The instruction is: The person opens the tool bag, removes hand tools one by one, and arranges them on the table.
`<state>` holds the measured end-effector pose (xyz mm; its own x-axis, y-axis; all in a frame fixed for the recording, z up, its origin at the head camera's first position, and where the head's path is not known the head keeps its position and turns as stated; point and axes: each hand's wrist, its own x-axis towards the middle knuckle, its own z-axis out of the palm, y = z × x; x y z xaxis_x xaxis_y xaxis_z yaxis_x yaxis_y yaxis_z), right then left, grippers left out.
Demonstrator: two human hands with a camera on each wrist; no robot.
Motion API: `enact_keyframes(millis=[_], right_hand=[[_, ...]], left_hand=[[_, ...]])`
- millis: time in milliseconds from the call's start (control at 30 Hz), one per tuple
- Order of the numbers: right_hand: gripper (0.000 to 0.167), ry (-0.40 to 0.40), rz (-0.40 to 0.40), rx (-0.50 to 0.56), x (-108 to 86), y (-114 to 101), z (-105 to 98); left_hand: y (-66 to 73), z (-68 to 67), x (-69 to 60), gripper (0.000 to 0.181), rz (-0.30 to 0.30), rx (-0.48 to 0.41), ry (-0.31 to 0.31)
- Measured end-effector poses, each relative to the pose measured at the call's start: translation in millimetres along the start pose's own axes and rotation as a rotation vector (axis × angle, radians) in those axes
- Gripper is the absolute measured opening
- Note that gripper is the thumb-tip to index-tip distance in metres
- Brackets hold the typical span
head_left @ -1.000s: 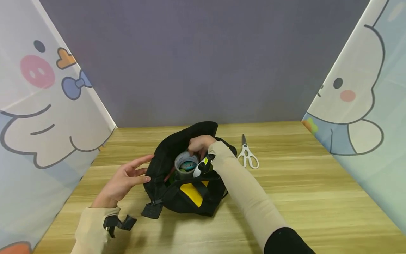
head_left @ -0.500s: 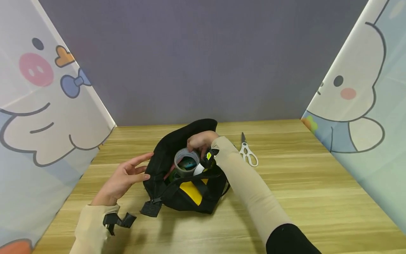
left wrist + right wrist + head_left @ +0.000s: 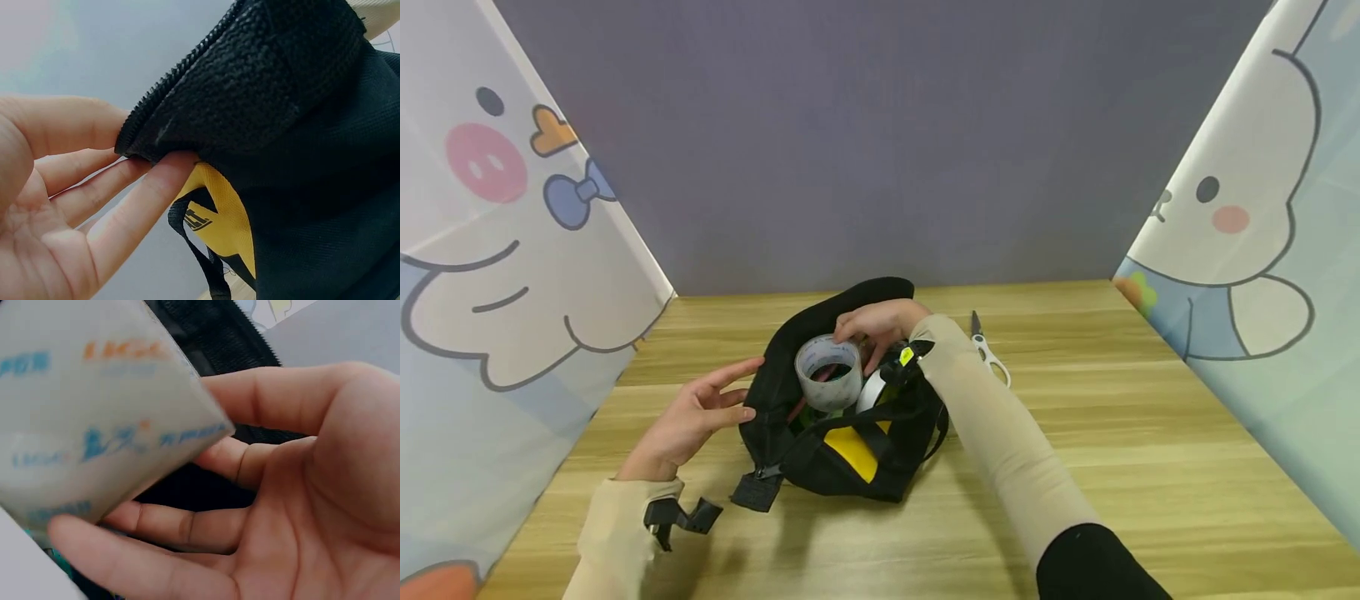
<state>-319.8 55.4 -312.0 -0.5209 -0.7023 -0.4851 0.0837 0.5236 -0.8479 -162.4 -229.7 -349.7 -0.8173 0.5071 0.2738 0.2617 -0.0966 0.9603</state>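
A black zippered bag (image 3: 778, 367) with a yellow panel (image 3: 852, 452) stands with its mouth spread wide. Thumb and fingers of my left hand (image 3: 677, 425) pinch the bag's left rim, where the zipper teeth (image 3: 165, 81) show in the left wrist view. My right hand (image 3: 883, 323) reaches over the bag's mouth and grips a roll of clear packing tape (image 3: 831, 392), printed in blue and orange. The roll is tilted, its hole facing up. Beside it, a white curved item (image 3: 870, 392) sits in the bag, partly hidden by the right wrist camera.
White-handled scissors (image 3: 996, 360) lie behind and right of the bag, partly covered by the right sleeve. The wooden table (image 3: 1150, 433) meets a grey wall (image 3: 880, 150) at the back and cartoon-printed panels at both sides.
My right hand has lifted the tape roll higher in the bag's mouth and slightly left, tilting it. The left hand keeps its place on the rim.
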Motion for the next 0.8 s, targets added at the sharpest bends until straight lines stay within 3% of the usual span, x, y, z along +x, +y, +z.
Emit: enact_keyframes(millis=[333, 800], right_hand=[[0.016, 0.015, -0.111, 0.137, -21.5, -11, -11], [0.025, 0.097, -0.273, 0.177, -71.4, -18, -39]], left_hand=[[0.3, -1.7, -2.5, 0.065, -0.045, 0.014, 0.018], [-2.8, -3.4, -1.9, 0.064, -0.016, -0.002, 0.000]])
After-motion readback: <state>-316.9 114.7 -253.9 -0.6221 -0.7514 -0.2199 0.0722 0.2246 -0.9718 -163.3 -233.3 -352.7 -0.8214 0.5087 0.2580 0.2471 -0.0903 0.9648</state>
